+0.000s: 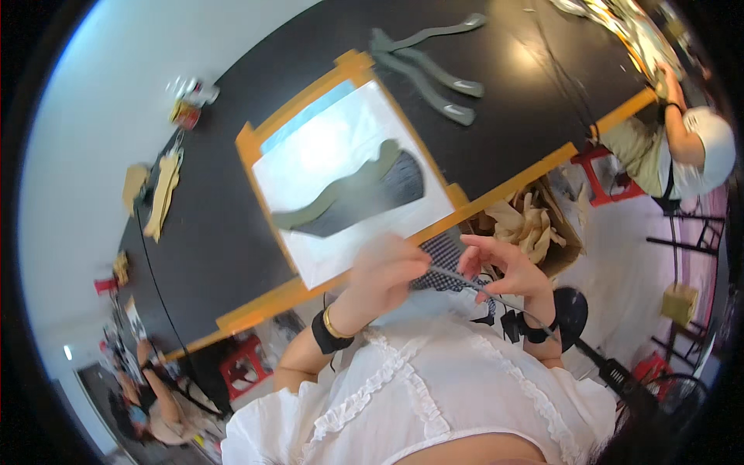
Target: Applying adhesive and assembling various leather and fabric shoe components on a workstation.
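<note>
My left hand (381,273), blurred by motion, is in front of the board's near edge. Its fingertips are closed on one end of a thin grey strip (449,273), which slants down to the right; its kind is unclear. My right hand (511,267) has its fingers and thumb apart, close by the strip. On a white sheet (341,260) beyond my hands lies a curved grey-green flat piece (329,199). Against its lower edge rests a dark grey textured piece (364,203). The sheet lies on a board with an orange-brown border (246,147).
Several long grey-green pieces (434,74) lie on the black table (511,147). A carton with beige scraps (527,229) stands below its edge. Yellowish pieces (164,194) and a can (184,115) sit at left. Another person (694,155) works at far right, another (167,415) at lower left.
</note>
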